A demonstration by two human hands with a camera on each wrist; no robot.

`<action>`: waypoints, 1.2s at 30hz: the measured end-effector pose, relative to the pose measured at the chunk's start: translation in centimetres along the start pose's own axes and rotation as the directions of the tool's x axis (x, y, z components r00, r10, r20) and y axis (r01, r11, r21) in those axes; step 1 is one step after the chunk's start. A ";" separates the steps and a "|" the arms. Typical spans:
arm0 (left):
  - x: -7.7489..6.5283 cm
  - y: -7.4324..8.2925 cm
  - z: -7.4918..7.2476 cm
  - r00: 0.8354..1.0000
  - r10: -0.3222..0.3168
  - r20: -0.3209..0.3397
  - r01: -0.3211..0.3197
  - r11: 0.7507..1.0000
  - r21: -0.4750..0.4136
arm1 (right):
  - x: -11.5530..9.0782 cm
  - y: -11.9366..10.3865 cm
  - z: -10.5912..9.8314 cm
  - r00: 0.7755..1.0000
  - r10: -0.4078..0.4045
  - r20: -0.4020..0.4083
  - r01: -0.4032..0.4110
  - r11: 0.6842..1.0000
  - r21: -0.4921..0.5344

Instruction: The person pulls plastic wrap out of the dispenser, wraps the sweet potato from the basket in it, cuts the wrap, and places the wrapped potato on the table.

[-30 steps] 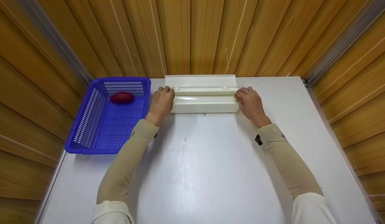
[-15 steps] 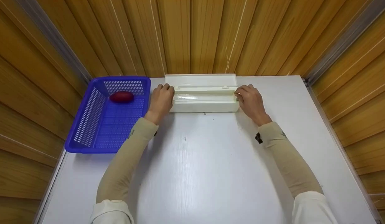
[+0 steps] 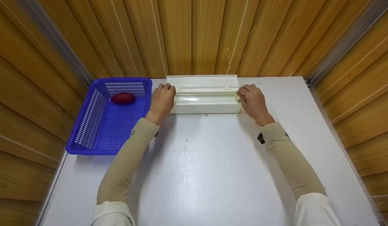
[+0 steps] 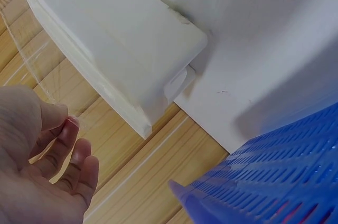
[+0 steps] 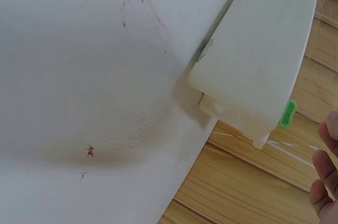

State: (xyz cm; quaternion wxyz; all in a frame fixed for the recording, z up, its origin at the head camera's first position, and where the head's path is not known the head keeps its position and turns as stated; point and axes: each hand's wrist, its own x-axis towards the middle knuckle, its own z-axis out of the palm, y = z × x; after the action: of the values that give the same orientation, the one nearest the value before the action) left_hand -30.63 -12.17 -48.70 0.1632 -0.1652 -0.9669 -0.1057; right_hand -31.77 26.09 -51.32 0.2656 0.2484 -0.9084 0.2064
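Note:
A white cling film dispenser (image 3: 206, 109) lies near the back of the table, its lid (image 3: 202, 81) tipped back. Clear cling film (image 3: 194, 98) stretches across its top between the two hands. At the left end, my left hand (image 3: 162, 102) pinches the film between thumb and index finger; the left wrist view shows the transparent film (image 4: 50, 68) running from those fingertips. My right hand (image 3: 254, 102) is at the other end, thumb and fingers pinched together on the film's corner. Beside it is a small green slider (image 5: 288, 114) on the dispenser's edge. The right wrist view cuts off this hand's fingertips.
To the left stands a blue plastic basket (image 3: 70, 147) with a dark red oval object (image 3: 123, 98) inside. Wood-patterned panels (image 3: 206, 37) rise behind and on both sides of the white table (image 3: 209, 163).
Both hands have risen very slightly at the dispenser's ends, keeping their pinches. The green slider below the right fingers shows more plainly now. Basket and dispenser stay in place.

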 end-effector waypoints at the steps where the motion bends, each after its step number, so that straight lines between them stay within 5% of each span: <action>1: 0.0 0.0 -0.1 1.000 0.000 0.000 0.000 1.000 -0.001 | 0.0 0.0 0.0 1.000 0.000 0.005 0.000 1.000 0.003; 13: -0.1 0.1 -0.2 0.998 0.024 -0.050 -0.022 0.999 0.039 | 0.2 -0.2 -0.5 1.000 0.011 0.009 -0.010 1.000 -0.017; 36: 0.0 0.2 -1.0 0.999 0.016 -0.036 -0.014 0.999 0.050 | 0.6 -0.3 -1.0 0.999 -0.014 -0.031 0.013 0.999 -0.033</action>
State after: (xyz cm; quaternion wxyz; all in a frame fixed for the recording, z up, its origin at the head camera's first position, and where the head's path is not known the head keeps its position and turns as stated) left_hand -30.27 -12.27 -47.72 0.1855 -0.1665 -0.9648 -0.0834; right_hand -31.62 26.17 -50.14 0.2854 0.2470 -0.9056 0.1934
